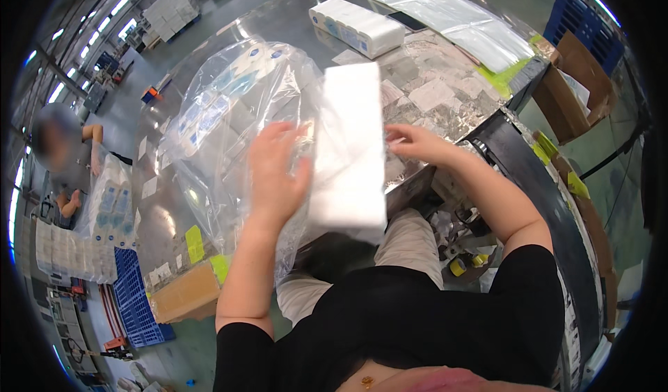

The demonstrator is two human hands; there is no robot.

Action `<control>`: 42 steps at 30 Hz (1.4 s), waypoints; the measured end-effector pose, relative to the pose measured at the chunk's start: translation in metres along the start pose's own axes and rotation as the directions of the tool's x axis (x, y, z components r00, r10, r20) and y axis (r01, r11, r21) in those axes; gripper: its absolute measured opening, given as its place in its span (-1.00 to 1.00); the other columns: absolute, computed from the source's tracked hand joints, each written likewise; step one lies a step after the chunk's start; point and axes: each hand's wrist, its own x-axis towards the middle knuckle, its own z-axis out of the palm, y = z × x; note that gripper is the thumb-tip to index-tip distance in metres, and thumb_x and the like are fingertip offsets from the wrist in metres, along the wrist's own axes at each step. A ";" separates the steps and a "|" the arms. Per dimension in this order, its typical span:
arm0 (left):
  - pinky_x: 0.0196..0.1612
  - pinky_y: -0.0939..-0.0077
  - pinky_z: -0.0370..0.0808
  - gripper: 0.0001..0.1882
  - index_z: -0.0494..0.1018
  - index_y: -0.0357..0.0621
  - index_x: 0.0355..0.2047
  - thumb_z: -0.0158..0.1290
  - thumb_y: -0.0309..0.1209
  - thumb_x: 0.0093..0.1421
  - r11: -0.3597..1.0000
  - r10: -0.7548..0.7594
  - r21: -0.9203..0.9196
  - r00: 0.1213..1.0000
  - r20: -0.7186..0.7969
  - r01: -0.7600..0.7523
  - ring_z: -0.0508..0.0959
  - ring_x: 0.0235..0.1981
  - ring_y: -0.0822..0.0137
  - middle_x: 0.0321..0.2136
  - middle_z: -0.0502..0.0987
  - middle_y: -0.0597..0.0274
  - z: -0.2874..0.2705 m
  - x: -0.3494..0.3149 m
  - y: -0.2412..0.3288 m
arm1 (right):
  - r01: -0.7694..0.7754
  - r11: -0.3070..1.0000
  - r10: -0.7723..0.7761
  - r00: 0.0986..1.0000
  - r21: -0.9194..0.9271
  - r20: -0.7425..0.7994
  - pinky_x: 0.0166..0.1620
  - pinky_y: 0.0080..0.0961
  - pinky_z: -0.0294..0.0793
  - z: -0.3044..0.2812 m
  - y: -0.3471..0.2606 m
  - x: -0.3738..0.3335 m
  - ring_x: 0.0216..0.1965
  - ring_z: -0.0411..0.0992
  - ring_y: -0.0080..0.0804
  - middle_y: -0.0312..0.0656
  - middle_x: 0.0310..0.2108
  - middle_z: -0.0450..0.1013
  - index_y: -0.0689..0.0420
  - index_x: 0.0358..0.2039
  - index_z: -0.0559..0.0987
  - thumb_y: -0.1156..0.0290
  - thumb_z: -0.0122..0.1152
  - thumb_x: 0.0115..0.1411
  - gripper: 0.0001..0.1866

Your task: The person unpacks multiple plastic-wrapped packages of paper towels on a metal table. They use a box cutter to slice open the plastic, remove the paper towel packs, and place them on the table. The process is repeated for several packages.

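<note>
A long white pack (349, 141), slightly blurred, stands out in front of me at the table's near edge. Its shape resembles the wrapped pack of paper rolls (356, 27) lying farther back. Against its right side rest the bent fingers of my right hand (417, 143), partly hidden at the tips. My left hand (278, 173) is on the other side, fingers stretched out and thumb apart, over the film of a large clear plastic bag (236, 141). Inside that bag, toward its far end, lie several packs of rolls with blue print (205, 117). Whether my left hand touches the film, I cannot tell.
Flat plastic bags (452, 23) are stacked at the back right of the metal table (163, 214). An open cardboard box (574, 89) stands on the right. At the left, another person (66, 155) is beside bagged roll packs (111, 200) and a blue pallet (139, 301).
</note>
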 end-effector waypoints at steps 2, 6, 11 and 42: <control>0.23 -0.01 0.05 -0.54 0.41 -0.01 0.00 0.12 -0.32 0.04 0.991 0.052 0.103 0.963 0.265 -0.082 0.21 0.19 0.02 0.09 0.30 0.08 0.030 0.011 0.016 | -0.095 0.993 0.089 0.993 -0.075 -0.082 -0.12 -0.40 0.42 -0.039 0.012 0.032 -0.18 0.46 -0.36 -0.16 -0.26 0.53 0.17 -0.10 0.55 0.17 0.11 0.12 -0.59; 0.29 -0.05 -0.15 -0.42 0.23 0.06 0.19 -0.05 -0.06 0.19 0.966 -0.213 0.235 0.856 0.471 0.111 -0.06 0.33 0.03 0.28 0.05 0.06 0.078 0.014 0.000 | -0.211 0.868 -0.128 0.781 -0.450 -0.612 -0.01 -0.25 0.37 -0.147 0.094 0.108 -0.06 0.42 -0.16 -0.01 -0.12 0.47 0.18 -0.08 0.52 0.20 0.08 0.10 -0.57; 0.28 -0.06 -0.17 -0.40 0.21 0.06 0.22 -0.06 -0.08 0.18 0.961 -0.239 0.237 0.850 0.469 0.140 -0.06 0.33 0.02 0.29 0.03 0.03 0.081 0.019 -0.005 | -0.697 0.398 -0.194 0.572 -0.596 -0.797 0.22 -0.16 0.12 -0.234 0.173 0.121 0.30 -0.03 -0.09 -0.07 0.26 0.09 0.10 0.21 0.21 0.18 0.03 0.12 -0.35; 0.25 0.10 0.04 -0.51 0.32 0.02 0.12 -0.08 -0.13 0.20 0.982 -0.127 0.167 0.959 0.254 0.086 0.13 0.25 0.02 0.17 0.25 0.03 0.104 0.014 -0.044 | -0.005 0.987 -0.084 0.838 -0.162 -0.539 -0.45 -0.52 0.33 -0.098 0.063 0.008 -0.54 0.38 -0.42 -0.22 -0.60 0.38 0.20 0.03 0.45 0.40 -0.06 0.19 -0.61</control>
